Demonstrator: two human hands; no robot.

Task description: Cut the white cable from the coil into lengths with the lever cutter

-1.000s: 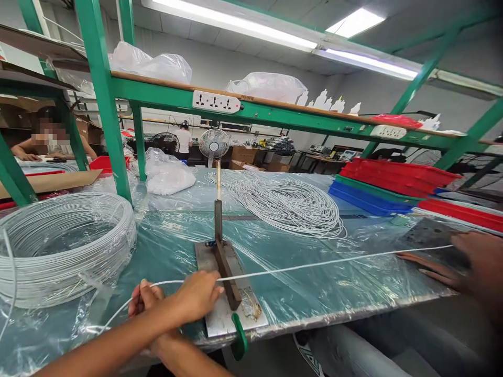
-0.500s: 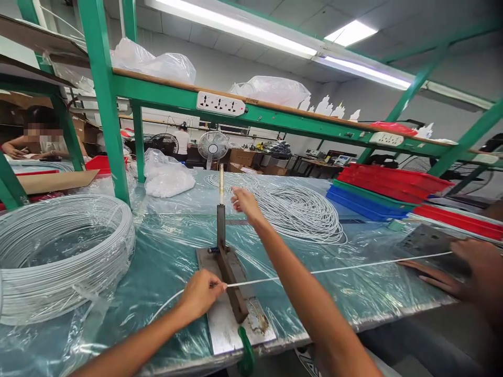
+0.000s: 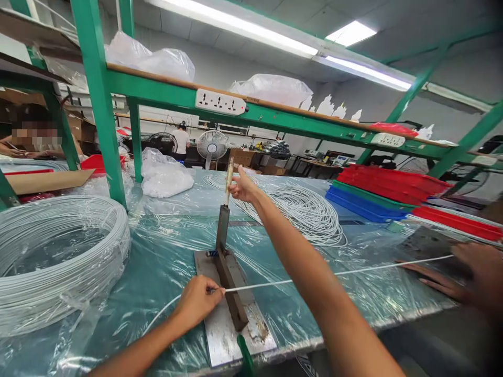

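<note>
My left hand point(image 3: 199, 298) pinches a white cable point(image 3: 259, 286) at the left side of a bench-mounted lever cutter point(image 3: 230, 293). From my fingers the cable runs right across the cutter and passes behind my right forearm. Its far end is at the hands of another person point(image 3: 466, 267) by the right edge. My right hand point(image 3: 242, 186) has its fingers curled at the cutter's upright lever handle point(image 3: 229, 178), with the thumb pointing up. The handle leans slightly right. A green clamp handle point(image 3: 244, 350) hangs at the base plate's front edge.
A large coil of white cable point(image 3: 113, 246) lies at left, and a looser cable bundle point(image 3: 306, 214) behind my right arm. Red, green and blue trays point(image 3: 377, 193) are stacked at right. A green shelf frame point(image 3: 165, 91) crosses above the plastic-covered bench. A person sits far left.
My right hand has closed in on the lever handle from the right, and the handle has tipped a little to the right. My left hand keeps its pinch on the cable.
</note>
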